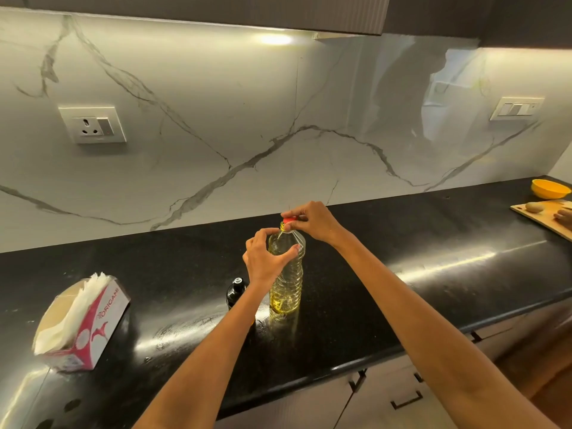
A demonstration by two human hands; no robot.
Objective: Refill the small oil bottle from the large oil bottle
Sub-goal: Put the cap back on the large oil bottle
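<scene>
Presently at the opening stage; no oil moved as far as visible.

Large oil bottle [286, 274]: clear ribbed plastic, upright on the black table [402, 274], near the middle, part full of yellow oil. Red cap [290, 220]: on the neck, tilted or partly lifted; whether unscrewed, cannot tell.

Left hand [266, 258]: grip curled round the bottle's shoulder, thumb across the front, steadying. Right hand [309, 222]: grip pinching the red cap from above, fingertips closed on its rim.

Small oil bottle [236, 291]: dark, black top, upright on the table just beside the large bottle, to its left, partly hidden behind the left forearm. Top apparently in place; fill level not visible through the dark glass.

Judged done: both bottles set out side by side; large bottle held, cap in hand. Judged left: cap off, small bottle opened, pouring, both closed again. Most of the task ahead.

Also present: tissue box [83, 323], red and white, near the left edge of the table, well apart from the bottles; yellow bowl [550, 188] and wooden cutting board [544, 216] at far right.
</scene>
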